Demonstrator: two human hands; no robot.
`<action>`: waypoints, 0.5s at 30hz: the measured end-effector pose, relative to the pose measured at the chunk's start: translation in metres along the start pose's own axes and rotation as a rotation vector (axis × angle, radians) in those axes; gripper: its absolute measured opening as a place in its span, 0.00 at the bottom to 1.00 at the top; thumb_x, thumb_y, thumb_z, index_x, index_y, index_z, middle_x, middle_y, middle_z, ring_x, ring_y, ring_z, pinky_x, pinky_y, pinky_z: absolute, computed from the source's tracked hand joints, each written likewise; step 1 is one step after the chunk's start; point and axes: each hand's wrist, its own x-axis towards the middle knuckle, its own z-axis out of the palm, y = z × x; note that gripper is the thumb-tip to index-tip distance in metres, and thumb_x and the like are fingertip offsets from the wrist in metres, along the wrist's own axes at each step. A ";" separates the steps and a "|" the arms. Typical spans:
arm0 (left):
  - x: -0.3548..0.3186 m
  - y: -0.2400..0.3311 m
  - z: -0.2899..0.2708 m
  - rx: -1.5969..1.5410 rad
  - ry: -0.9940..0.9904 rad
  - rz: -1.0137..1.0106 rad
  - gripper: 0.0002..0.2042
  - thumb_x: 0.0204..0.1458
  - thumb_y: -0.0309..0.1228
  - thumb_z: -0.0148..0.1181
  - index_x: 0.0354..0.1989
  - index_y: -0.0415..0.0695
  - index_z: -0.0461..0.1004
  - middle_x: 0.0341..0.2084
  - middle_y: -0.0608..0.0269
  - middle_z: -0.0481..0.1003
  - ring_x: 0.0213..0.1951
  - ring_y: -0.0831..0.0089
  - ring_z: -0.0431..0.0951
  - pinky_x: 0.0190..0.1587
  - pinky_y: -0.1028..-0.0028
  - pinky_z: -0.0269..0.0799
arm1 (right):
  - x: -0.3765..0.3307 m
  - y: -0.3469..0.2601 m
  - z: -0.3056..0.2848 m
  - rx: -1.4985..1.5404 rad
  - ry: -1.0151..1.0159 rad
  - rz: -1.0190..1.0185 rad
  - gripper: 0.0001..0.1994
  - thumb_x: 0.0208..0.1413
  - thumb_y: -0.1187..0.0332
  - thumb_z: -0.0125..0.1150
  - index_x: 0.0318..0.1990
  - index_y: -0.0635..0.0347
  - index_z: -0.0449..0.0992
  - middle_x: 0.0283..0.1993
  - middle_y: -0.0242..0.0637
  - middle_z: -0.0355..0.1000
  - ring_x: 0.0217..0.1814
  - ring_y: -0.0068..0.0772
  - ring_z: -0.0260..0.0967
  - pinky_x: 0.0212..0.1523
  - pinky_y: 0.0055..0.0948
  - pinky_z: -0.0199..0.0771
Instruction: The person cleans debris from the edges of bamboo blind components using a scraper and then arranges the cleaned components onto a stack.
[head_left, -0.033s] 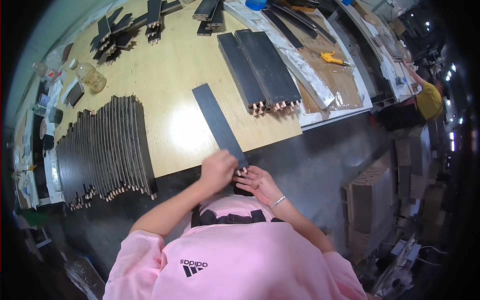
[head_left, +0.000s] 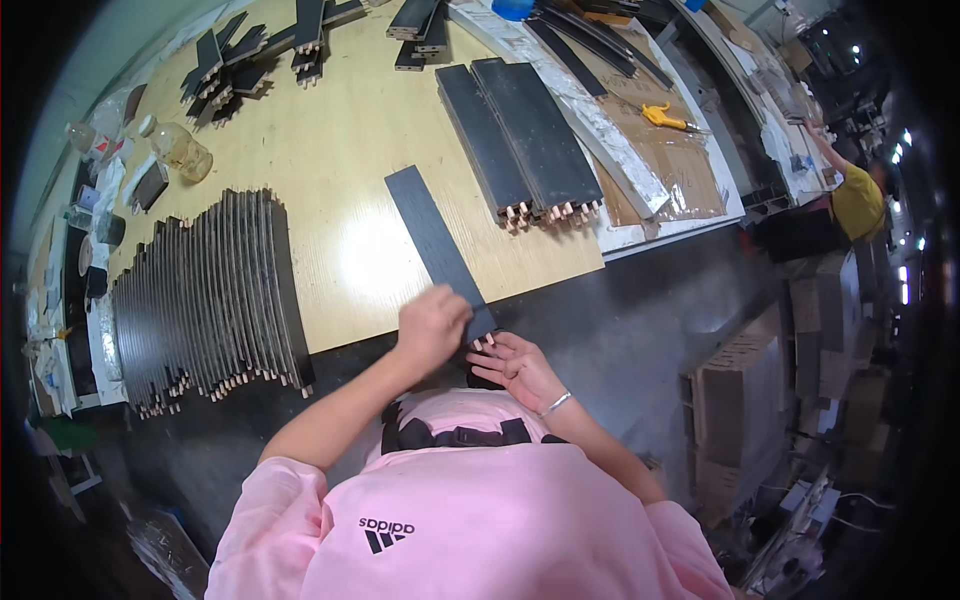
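A dark flat wooden slat (head_left: pixel 432 232) lies lengthwise on the table, its near end sticking out past the front edge. Pale dowel pegs (head_left: pixel 484 343) project from that end. My left hand (head_left: pixel 432 326) is closed over the slat's left side near this end; what its fingers pinch, if anything, is hidden. My right hand (head_left: pixel 520 368) is beside the pegs, fingers spread and slightly curled, with fingertips close to or touching the end. I cannot see it grip anything.
A long row of upright dark slats (head_left: pixel 205 300) fills the table's left side. Stacked slats (head_left: pixel 525 140) lie right of centre, with more piles at the back. A plastic jar (head_left: pixel 178 150) stands left; a yellow air gun (head_left: pixel 662 116) rests on cardboard. Another person (head_left: pixel 858 203) works far right.
My left hand has moved a little up along the slat, away from its pegged end, uncovering more of that end. The slat and my right hand look unmoved.
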 end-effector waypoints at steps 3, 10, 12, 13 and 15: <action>0.001 -0.005 0.000 0.010 -0.033 0.023 0.04 0.40 0.25 0.65 0.22 0.44 0.75 0.21 0.57 0.69 0.27 0.57 0.74 0.27 0.61 0.69 | 0.002 0.002 0.002 0.052 0.017 -0.016 0.28 0.41 0.90 0.40 0.55 0.69 0.65 0.53 0.48 0.69 0.63 0.54 0.67 0.62 0.49 0.69; -0.013 -0.002 -0.031 -0.220 0.063 -0.222 0.02 0.41 0.23 0.66 0.23 0.40 0.79 0.20 0.57 0.74 0.24 0.60 0.76 0.28 0.65 0.71 | 0.018 -0.005 0.021 -0.041 0.015 -0.018 0.11 0.53 0.82 0.55 0.45 0.68 0.74 0.46 0.42 0.72 0.50 0.41 0.75 0.52 0.44 0.77; 0.004 -0.017 -0.045 -0.187 0.137 -0.303 0.01 0.43 0.21 0.65 0.25 0.39 0.79 0.21 0.56 0.74 0.24 0.63 0.76 0.28 0.69 0.70 | 0.022 -0.004 0.030 -0.458 0.306 -0.295 0.10 0.50 0.79 0.62 0.42 0.66 0.76 0.47 0.41 0.72 0.43 0.41 0.76 0.47 0.39 0.78; 0.011 -0.025 -0.051 -0.199 0.188 -0.354 0.02 0.44 0.21 0.65 0.25 0.38 0.79 0.21 0.57 0.74 0.24 0.67 0.76 0.28 0.71 0.70 | 0.019 -0.007 0.037 -0.462 0.298 -0.294 0.10 0.50 0.79 0.62 0.42 0.66 0.76 0.47 0.41 0.72 0.43 0.41 0.76 0.47 0.39 0.78; 0.021 -0.048 -0.060 -0.232 0.282 -0.404 0.02 0.45 0.22 0.65 0.26 0.37 0.79 0.21 0.58 0.75 0.24 0.69 0.75 0.28 0.72 0.69 | 0.007 -0.009 0.051 -1.258 0.497 -1.093 0.12 0.46 0.81 0.63 0.41 0.64 0.77 0.48 0.43 0.71 0.42 0.43 0.75 0.45 0.36 0.76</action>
